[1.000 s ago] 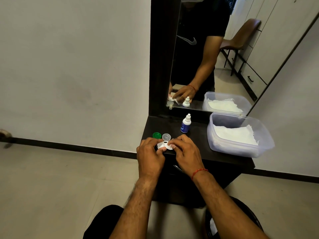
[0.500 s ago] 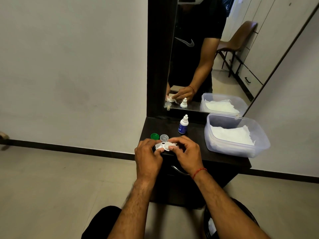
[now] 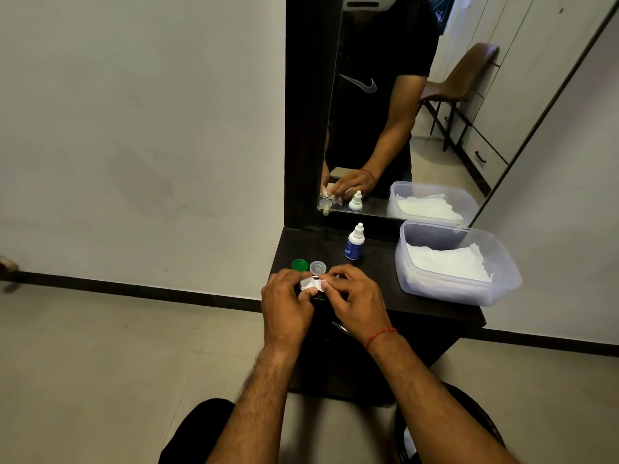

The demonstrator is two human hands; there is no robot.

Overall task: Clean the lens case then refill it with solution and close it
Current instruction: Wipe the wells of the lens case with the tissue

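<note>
**Wiping the case before the refill**

Both hands are meeting at the centre of the frame, over the front edge of the dark dresser top [image 3: 378, 272]. The left hand [image 3: 284, 296] is gripping the lens case [image 3: 316, 280] to steady it, while the right hand [image 3: 355, 296] is pinching a white tissue [image 3: 307, 285] against it; the tissue is hiding most of the case. A green cap [image 3: 299, 264] and a clear cap [image 3: 318, 267] are lying just above the hands, likely set aside so the wells are open for cleaning. The solution bottle [image 3: 354, 242] is standing upright and capped further up, probably waiting for the refill. At the right, a plastic tub [image 3: 452, 291] is holding spare tissues within reach.
</note>
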